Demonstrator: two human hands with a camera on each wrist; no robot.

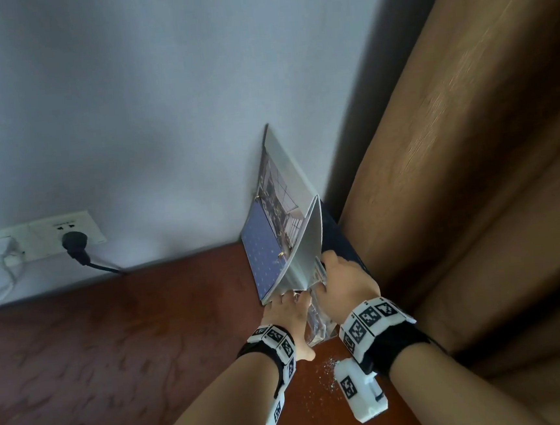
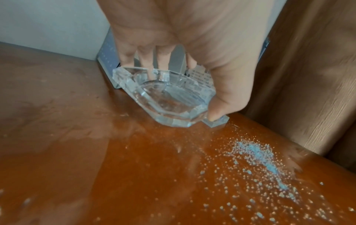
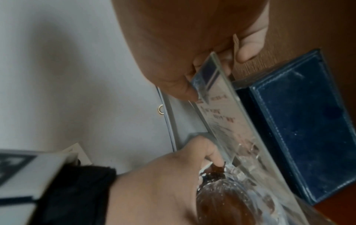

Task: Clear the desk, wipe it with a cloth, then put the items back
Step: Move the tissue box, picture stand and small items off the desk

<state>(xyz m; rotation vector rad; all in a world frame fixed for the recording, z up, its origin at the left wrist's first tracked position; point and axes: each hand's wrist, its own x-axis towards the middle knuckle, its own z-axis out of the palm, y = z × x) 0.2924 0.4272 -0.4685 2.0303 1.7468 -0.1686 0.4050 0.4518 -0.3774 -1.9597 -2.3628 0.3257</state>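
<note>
At the desk's far right corner my left hand grips a clear glass ashtray, fingers over its far rim and thumb on the near rim. The ashtray is tilted, with its low edge at the desk. My right hand pinches the top edge of a clear acrylic sign that stands right behind the ashtray. White and blue granules lie scattered on the wood in front of both.
An open ring binder leans on the wall behind the hands. A dark blue leather box stands beside the sign. A brown curtain hangs along the desk's right edge. A wall socket holds a black plug.
</note>
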